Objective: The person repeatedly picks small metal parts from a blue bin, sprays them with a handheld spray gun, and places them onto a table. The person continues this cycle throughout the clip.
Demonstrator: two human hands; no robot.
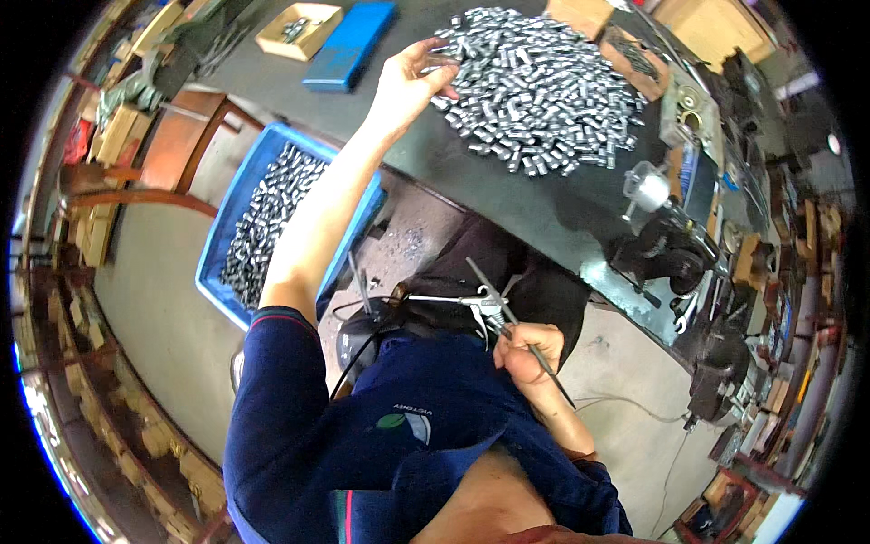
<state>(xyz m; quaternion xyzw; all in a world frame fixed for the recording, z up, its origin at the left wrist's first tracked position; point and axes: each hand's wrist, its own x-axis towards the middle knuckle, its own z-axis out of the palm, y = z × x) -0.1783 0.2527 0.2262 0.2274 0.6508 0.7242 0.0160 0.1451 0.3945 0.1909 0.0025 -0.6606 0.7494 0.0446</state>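
The heaped metal cylinders (544, 91) at upper centre gleam silver-grey against a charcoal tabletop (526, 213). Left of centre, the plastic bin (210, 279) is bright blue. Lower centre, a dull grey rod (485, 282); below, a navy shirt (281, 390) with red sleeve piping (283, 316).

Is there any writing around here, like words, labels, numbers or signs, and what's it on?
Navy shirt: a short line of lettering beside a green-and-white emblem; I won't copy it out.
Flat blue box on the table: faint darker marks, too blurred to read.
Piled metal pieces: no readable text shows.
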